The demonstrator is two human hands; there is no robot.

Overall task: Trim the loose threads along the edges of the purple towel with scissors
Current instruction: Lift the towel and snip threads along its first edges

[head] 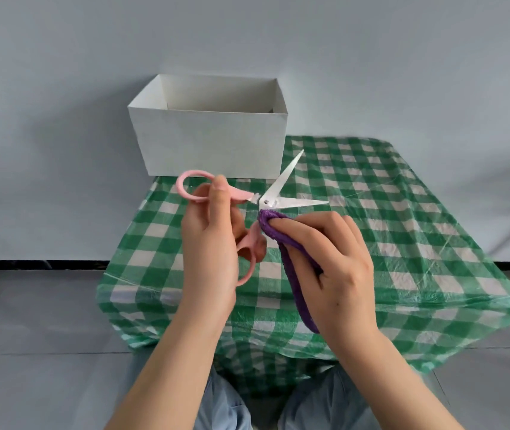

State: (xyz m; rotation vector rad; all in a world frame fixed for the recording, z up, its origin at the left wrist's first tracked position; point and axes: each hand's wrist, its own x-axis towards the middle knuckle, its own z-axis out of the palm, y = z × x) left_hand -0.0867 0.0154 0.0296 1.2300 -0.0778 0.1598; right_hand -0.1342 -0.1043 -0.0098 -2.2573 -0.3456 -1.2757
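A green-checked tablecloth (402, 218) covers the table before a pale blue-grey wall (61, 88) and grey floor (30, 336).

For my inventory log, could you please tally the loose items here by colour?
Pink: 1, the scissors, blades open, in the left hand
Purple: 1, the towel, held by the right hand
White: 1, the box
Total: 3

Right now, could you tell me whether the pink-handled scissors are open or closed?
Open: the pink-handled scissors' two steel blades spread wide apart in a V above the purple towel.
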